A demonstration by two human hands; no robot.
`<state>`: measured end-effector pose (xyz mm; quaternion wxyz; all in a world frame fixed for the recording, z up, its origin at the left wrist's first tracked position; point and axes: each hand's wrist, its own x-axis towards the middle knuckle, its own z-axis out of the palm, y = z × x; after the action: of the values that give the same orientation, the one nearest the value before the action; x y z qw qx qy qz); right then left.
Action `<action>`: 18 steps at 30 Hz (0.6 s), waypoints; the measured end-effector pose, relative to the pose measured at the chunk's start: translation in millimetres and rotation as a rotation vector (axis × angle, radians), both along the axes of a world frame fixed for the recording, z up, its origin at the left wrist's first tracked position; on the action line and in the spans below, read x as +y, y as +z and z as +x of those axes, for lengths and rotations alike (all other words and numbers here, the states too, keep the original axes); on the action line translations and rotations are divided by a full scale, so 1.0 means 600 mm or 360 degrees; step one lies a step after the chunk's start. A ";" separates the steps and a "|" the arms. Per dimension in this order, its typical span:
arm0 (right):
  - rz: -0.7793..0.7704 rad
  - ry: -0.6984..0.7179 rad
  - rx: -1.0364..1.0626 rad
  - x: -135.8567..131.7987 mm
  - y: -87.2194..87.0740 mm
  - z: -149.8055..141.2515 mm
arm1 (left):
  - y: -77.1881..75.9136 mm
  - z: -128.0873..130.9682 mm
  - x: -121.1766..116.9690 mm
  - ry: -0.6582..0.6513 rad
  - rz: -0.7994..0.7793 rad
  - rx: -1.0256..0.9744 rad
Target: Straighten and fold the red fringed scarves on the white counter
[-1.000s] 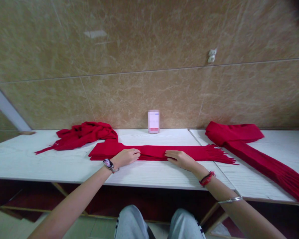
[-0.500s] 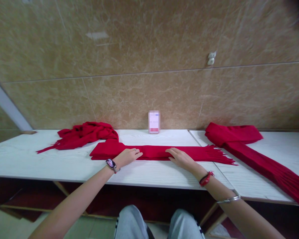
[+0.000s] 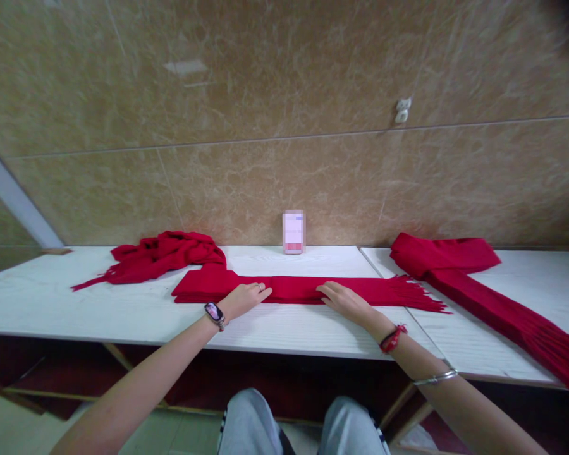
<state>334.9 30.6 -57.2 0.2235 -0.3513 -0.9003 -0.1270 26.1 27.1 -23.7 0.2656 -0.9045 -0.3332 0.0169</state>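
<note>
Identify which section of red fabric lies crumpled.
The heap at far left, bunched in loose folds; the strip under the left hand and right hand, and the length at right, lie in flatter bands.

Ring (image 3: 260,287): slim and silvery, on a finger of my left hand (image 3: 246,301), near the centre of the frame.
Watch (image 3: 214,311): on my left arm (image 3: 146,374), left of centre; rounded oblong face, dark border, lit picture, metallic-looking band.
Bracelet (image 3: 392,339): red with something dark wound in, on my right arm (image 3: 478,407), right of centre; its weave too small to read.
Bangle (image 3: 436,378): shiny silver, lower right.
Trousers (image 3: 251,420): pale grey-blue, bottom centre.
Stripes (image 3: 382,437): dark and white, along my trousers' outer sides.
</note>
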 end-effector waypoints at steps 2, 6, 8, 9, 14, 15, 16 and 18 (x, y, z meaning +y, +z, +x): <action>0.0005 -0.0045 -0.0007 0.001 0.000 -0.003 | 0.002 0.006 0.002 -0.0021 0.0031 -0.0017; -0.0008 -0.0092 0.0018 0.004 0.002 -0.002 | 0.017 0.006 0.010 -0.0048 0.0027 -0.0005; -0.0029 -0.0068 0.0093 0.003 0.004 0.002 | 0.024 0.002 0.012 -0.0035 0.0034 -0.0028; -0.0050 -0.0045 0.0136 0.001 0.005 0.004 | 0.025 -0.001 0.011 -0.0035 0.0027 -0.0043; -0.0204 0.0067 0.0255 -0.010 0.009 0.012 | 0.011 -0.011 -0.004 -0.0178 -0.0123 -0.0031; -0.0235 0.0092 0.0244 -0.013 0.010 0.013 | 0.006 -0.012 -0.008 -0.0193 -0.0129 -0.0034; -0.0263 0.0118 0.0226 -0.016 0.011 0.014 | 0.002 -0.013 -0.012 -0.0191 -0.0126 -0.0047; -0.0290 0.0175 0.0172 -0.021 0.014 0.015 | -0.001 -0.014 -0.018 -0.0155 -0.0118 -0.0086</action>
<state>344.0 18.1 -48.9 0.2455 -0.3264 -0.9127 -0.0131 17.5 16.1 -24.6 0.2233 -0.9290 -0.2950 -0.0083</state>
